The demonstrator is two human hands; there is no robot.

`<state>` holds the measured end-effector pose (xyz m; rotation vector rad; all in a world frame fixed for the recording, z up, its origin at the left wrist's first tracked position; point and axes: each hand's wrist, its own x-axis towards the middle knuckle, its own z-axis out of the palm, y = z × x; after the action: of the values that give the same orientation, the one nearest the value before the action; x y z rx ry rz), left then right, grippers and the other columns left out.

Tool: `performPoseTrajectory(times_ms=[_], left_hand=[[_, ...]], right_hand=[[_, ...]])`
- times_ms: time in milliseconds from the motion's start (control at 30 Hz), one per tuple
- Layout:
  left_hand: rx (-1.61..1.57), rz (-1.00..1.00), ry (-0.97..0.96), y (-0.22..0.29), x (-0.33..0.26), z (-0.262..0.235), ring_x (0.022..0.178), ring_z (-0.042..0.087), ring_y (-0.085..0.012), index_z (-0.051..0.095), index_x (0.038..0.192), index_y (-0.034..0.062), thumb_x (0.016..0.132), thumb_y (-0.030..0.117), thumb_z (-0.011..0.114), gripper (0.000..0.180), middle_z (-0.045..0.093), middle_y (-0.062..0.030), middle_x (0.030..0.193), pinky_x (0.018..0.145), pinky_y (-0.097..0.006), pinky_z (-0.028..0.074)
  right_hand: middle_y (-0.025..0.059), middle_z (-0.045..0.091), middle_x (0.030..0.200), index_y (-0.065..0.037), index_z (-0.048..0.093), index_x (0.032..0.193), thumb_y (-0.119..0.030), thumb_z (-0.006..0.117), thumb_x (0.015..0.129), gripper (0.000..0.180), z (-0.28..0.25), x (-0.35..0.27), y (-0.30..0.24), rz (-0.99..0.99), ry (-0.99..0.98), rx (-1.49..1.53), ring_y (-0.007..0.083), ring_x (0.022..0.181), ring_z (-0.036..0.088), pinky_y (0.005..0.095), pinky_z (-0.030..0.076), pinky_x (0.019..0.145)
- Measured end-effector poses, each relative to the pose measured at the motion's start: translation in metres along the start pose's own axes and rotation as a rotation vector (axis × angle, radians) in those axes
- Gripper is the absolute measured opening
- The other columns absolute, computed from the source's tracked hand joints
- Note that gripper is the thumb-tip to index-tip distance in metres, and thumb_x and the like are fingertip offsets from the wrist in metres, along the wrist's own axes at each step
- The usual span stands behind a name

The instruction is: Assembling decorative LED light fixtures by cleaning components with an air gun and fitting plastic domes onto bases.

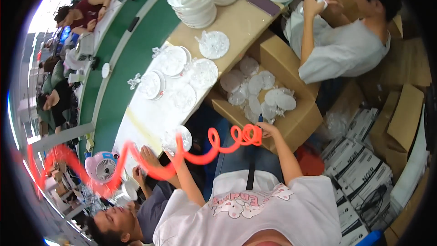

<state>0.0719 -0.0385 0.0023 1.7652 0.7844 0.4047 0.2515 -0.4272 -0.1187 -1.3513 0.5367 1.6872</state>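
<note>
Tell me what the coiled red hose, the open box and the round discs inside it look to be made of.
The coiled hose looks like flexible plastic: glossy, translucent red-orange, holding springy loops. The open box is plain brown cardboard, matte, with folded flaps. The round discs seem to be thin clear or frosted plastic, pale and shiny, though glass cannot be ruled out. The right hand holds a tool at the hose's end, too small to judge.

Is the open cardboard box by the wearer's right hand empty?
No. The cardboard box holds many translucent white round discs, and the right hand rests at its near edge.

Four white discs (175,79) lie on the table, two ring stacks (193,0), one pink fan (102,166).
</note>
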Motion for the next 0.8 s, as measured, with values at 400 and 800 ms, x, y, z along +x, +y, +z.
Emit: performPoseTrajectory(times_ms=[400,800], left_hand=[[-1.045,-0.565,0.328,0.065,-0.111,-0.002,0.112,0.044,-0.0281,0.046,0.118,0.0057,0.084,0.036,0.034,0.047,0.049,-0.0096,0.121,0.097,-0.04,0.033],[-1.222,-0.539,0.235,0.138,-0.051,-0.02,0.106,0.049,-0.0242,0.049,0.113,0.0057,0.087,0.032,0.036,0.04,0.054,-0.0085,0.112,0.092,-0.038,0.039]], right_hand=[[0.0185,0.06,0.083,0.0,0.058,0.089,-0.024,0.058,0.072,0.029,0.023,-0.01,-0.178,-0.934,0.764,-0.527,0.0319,0.082,0.057,0.0406,0.043,0.069],[0.0083,0.065,0.082,-0.013,0.065,0.076,-0.012,0.049,0.074,0.016,0.093,-0.168,-0.519,-0.99,1.404,-1.447,0.0234,0.079,0.062,0.0487,0.037,0.079]])
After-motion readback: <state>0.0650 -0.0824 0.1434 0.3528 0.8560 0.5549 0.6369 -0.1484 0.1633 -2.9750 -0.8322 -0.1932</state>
